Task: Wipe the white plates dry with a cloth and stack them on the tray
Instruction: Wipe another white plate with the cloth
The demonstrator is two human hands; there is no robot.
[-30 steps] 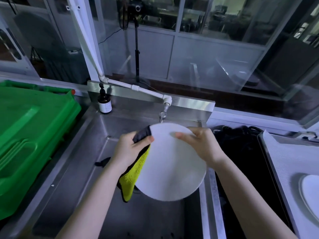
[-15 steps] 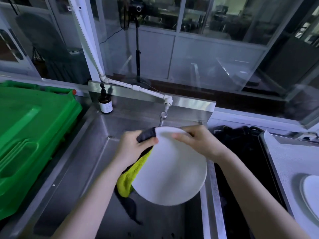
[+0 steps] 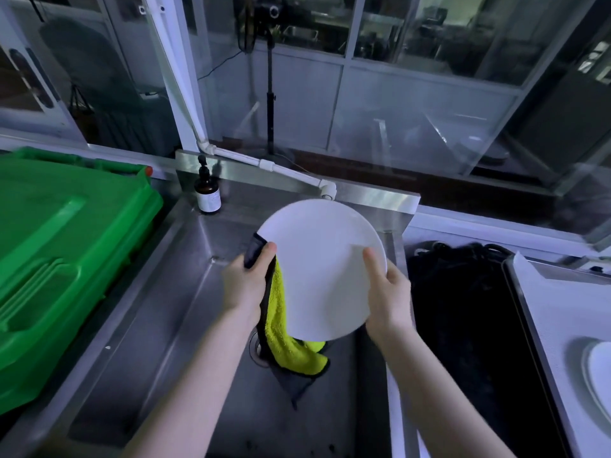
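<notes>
I hold a round white plate (image 3: 317, 266) tilted up over the steel sink (image 3: 185, 292). My left hand (image 3: 246, 282) grips its left rim through a yellow and dark grey cloth (image 3: 281, 335), thumb on the plate's face. The cloth hangs down behind the plate toward the drain. My right hand (image 3: 388, 292) holds the plate's right rim, thumb lying across the face. Another white plate (image 3: 600, 368) lies on the white-lined tray (image 3: 562, 312) at the far right, partly cut off by the frame.
A green plastic bin (image 3: 66, 246) stands to the left of the sink. A brown pump bottle (image 3: 207, 195) sits at the sink's back left corner, and a white pipe with a tap (image 3: 327, 190) is behind the plate. A dark basin (image 3: 463, 309) lies between sink and tray.
The plate has turned between my hands and risen toward the tap. My right hand slid from the top rim to the right rim. The cloth now hangs lower behind the plate.
</notes>
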